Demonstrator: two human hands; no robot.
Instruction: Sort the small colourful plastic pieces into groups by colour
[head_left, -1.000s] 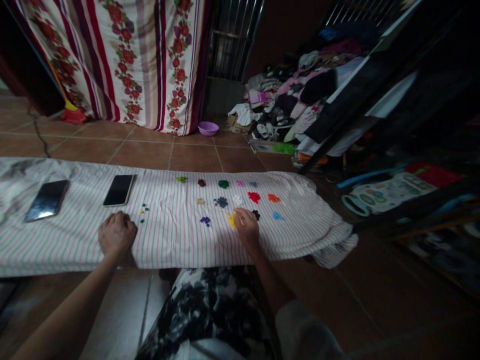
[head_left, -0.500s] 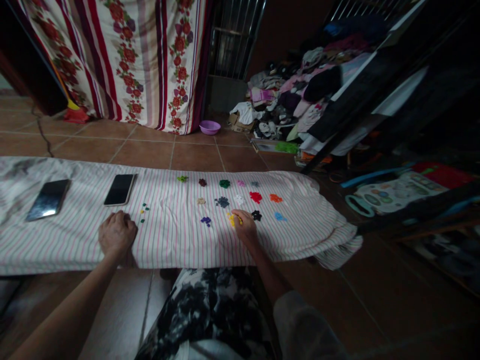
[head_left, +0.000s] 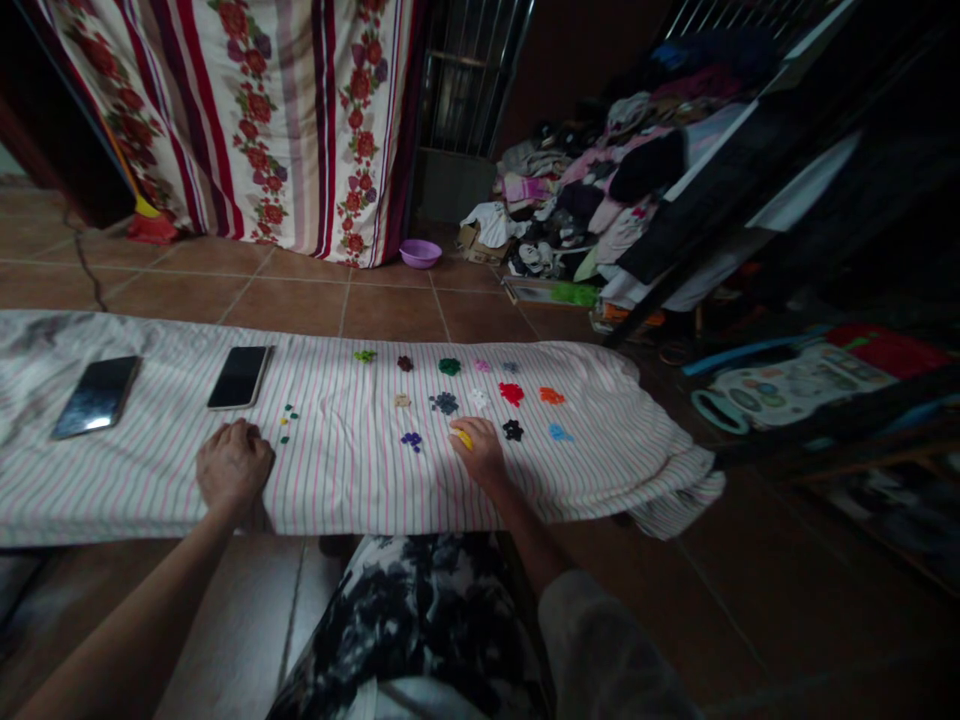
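My right hand (head_left: 480,452) is at a small heap of yellow pieces (head_left: 465,438), its thumb and fingers closed around some of the yellow; the hand covers part of the heap. Beside it lie small heaps of purple pieces (head_left: 411,440), black pieces (head_left: 513,430), white pieces (head_left: 478,399) and dark grey pieces (head_left: 444,403). My left hand (head_left: 234,465) rests on the striped cloth (head_left: 337,490) with its fingers curled under. What it may hold is hidden. Just right of it are several loose green pieces (head_left: 285,441) and a yellow one.
Two phones, one (head_left: 240,378) near my left hand and another (head_left: 97,397) farther left, lie on the cloth. More heaps lie farther back and right: red (head_left: 511,393), orange (head_left: 551,396), blue (head_left: 559,432), dark green (head_left: 449,367). A purple basin (head_left: 420,254) stands on the floor.
My right hand has shifted slightly left over the yellow pieces, covering more of them, and its fingers have moved. My left hand stays in place.
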